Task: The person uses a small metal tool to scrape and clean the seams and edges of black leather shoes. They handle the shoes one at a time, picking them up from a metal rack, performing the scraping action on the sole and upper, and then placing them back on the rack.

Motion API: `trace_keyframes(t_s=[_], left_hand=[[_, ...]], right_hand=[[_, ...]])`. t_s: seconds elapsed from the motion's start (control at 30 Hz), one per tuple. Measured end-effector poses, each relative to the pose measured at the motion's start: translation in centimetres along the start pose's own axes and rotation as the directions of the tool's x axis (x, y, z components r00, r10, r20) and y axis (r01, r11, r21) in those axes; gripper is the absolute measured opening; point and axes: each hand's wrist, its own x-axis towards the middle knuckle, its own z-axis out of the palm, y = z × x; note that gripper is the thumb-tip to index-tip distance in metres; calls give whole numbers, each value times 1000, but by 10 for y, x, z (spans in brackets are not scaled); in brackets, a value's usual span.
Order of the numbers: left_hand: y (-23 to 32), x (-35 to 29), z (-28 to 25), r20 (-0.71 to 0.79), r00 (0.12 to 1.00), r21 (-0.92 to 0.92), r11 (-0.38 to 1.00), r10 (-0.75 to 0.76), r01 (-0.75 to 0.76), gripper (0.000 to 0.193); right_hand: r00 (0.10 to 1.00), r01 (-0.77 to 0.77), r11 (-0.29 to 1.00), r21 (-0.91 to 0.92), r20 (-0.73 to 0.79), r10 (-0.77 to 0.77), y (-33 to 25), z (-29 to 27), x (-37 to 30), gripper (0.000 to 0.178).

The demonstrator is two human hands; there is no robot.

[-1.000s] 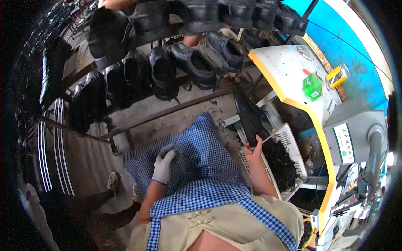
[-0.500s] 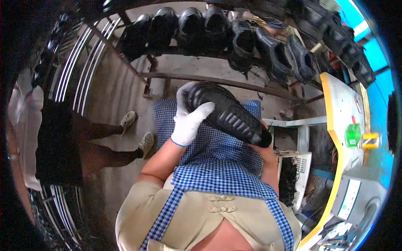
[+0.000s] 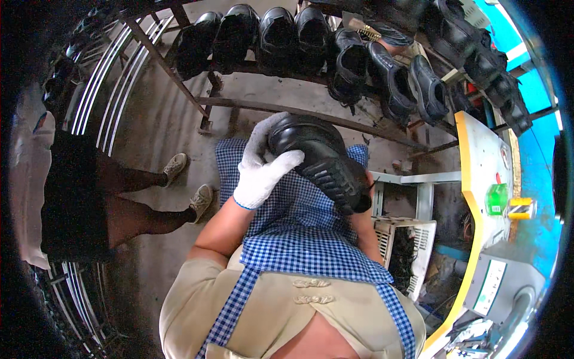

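A black lace-up style shoe (image 3: 320,157) is held above my lap, toe up and left, heel toward the lower right. My left hand (image 3: 261,164), in a white knit glove with a blue cuff edge, is closed around the toe, with the thumb lying over the upper. At the heel end is my right hand (image 3: 369,179), mostly hidden by the shoe; only a little skin shows beside it, and it appears to grip the heel. The blue checked apron (image 3: 287,209) lies under the shoe.
Several black shoes (image 3: 277,37) stand on a dark metal rack (image 3: 263,106) ahead. To the right are a yellow-edged white table (image 3: 487,161), a green container (image 3: 496,198), a grey machine (image 3: 508,281) and a white plastic crate (image 3: 423,251). Another person's legs (image 3: 143,218) are at the left.
The shoe has turned between my hands, showing more of its toe and upper, and shifted slightly left. My left hand keeps its hold on the toe. The view has shifted a little.
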Motion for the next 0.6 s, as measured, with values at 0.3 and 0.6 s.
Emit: trace_keyframes(t_s=[0.3,0.6], left_hand=[[15,14,-13,201,966,221,953,162,-206,67],[36,10,5,441,898,369,912,-4,-177,63]], right_hand=[[992,129,939,-320,46,-120,-94,-27,50,15],[444,889,403,-216,619,-648,-222,24,86,27]])
